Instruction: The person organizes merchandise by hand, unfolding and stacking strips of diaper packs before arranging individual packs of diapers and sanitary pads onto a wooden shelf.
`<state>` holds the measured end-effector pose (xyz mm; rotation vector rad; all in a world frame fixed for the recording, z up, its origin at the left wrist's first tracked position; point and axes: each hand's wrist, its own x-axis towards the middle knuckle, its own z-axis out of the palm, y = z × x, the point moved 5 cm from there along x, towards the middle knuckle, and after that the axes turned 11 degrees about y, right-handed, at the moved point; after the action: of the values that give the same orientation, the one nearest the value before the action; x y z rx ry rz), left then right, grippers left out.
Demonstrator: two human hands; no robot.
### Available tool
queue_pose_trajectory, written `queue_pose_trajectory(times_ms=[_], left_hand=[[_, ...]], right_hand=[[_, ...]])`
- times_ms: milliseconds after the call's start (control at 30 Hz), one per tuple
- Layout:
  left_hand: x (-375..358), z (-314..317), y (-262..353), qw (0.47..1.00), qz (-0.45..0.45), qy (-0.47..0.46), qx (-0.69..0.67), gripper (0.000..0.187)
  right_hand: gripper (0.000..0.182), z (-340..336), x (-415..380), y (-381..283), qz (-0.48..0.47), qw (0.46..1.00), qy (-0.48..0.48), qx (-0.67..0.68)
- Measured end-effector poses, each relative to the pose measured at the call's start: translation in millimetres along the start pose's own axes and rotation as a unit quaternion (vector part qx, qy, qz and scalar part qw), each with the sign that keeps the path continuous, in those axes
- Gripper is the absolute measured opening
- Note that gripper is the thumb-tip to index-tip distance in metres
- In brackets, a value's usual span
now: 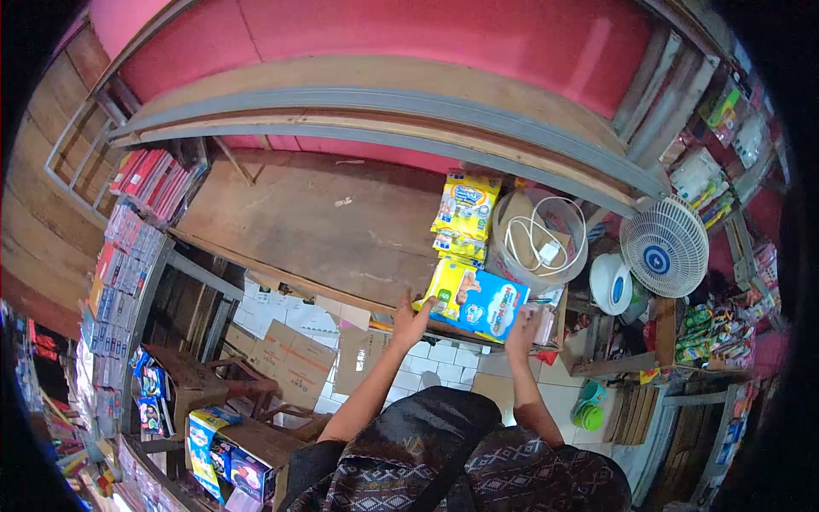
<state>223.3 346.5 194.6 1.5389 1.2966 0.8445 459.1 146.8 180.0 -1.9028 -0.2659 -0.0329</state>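
Between my two hands is a blue and yellow diaper pack [495,304], at the front edge of the wooden shelf. My left hand [413,319] grips its left, yellow end, with the thumb near the front edge. At the blue right end, my right hand [522,331] has its fingers closed on the lower corner. Just behind lie more yellow diaper packs [466,203], set in a row running toward the back of the shelf. Next to them stands a clear plastic tub [503,247] with a white cable and plug [548,253] in it.
The wooden shelf [307,222] stretches left under a grey-edged upper shelf [384,107]. A white fan [657,256] stands at right. Stacked boxes [128,247] line the left side. Flattened cardboard [281,363] and green cups [589,414] are on the floor.
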Motion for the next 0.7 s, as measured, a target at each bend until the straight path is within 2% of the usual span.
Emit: queue_pose_trajectory(times_ms=[100, 200, 233, 267, 300, 333, 367, 433, 467, 533, 633, 700], left_hand=[[-11.1, -40.5, -1.7, 0.998, 0.025, 0.065, -0.003, 0.081], [-26.0, -86.0, -26.5, 0.998, -0.042, 0.036, -0.023, 0.074], [-31.7, -101.3, -47.5, 0.998, -0.037, 0.045, 0.011, 0.068], [-40.3, -112.2, -70.9, 0.997, -0.075, 0.023, -0.01, 0.066], [-50.8, -125.1, -88.7, 0.993, -0.114, 0.007, -0.034, 0.065], [-69.1, -165.9, -120.6, 0.984, -0.163, 0.034, -0.066, 0.063], [-79.6, -179.9, -151.7, 0.982, -0.172, 0.065, -0.052, 0.059], [-98.8, -204.7, -214.1, 0.973, -0.194, 0.124, -0.025, 0.05], [-110.6, -222.6, -224.0, 0.965, -0.212, 0.151, -0.03, 0.049], [-134.2, -259.4, -240.2, 0.947, -0.245, 0.201, -0.041, 0.046], [-171.5, -317.2, -256.2, 0.911, -0.273, 0.301, -0.074, 0.043], [-198.3, -358.5, -262.7, 0.871, -0.303, 0.371, -0.11, 0.038]], right_hand=[[0.068, -12.4, -13.0, -57.0, -0.097, 0.992, 0.046, -0.063], [0.06, -3.7, -36.2, -114.1, -0.194, 0.978, 0.016, -0.07], [0.059, 6.1, -47.6, -127.2, -0.222, 0.973, -0.011, -0.058], [0.058, 20.6, -61.8, -138.4, -0.251, 0.966, -0.042, -0.042], [0.055, 51.9, -89.1, -149.8, -0.276, 0.954, -0.112, -0.022], [0.051, 78.5, -118.3, -159.5, -0.295, 0.938, -0.185, 0.0], [0.05, 95.4, -144.2, -162.7, -0.288, 0.917, -0.276, 0.004], [0.049, 131.5, -197.6, -165.3, -0.277, 0.845, -0.456, -0.043], [0.052, 147.9, -225.4, -159.8, -0.286, 0.778, -0.553, -0.091], [0.057, 171.6, -279.2, -139.2, -0.303, 0.608, -0.707, -0.196], [0.064, 184.9, -341.2, -129.6, -0.403, 0.461, -0.737, -0.287], [0.06, 189.6, -377.2, -140.0, -0.406, 0.449, -0.751, -0.264]])
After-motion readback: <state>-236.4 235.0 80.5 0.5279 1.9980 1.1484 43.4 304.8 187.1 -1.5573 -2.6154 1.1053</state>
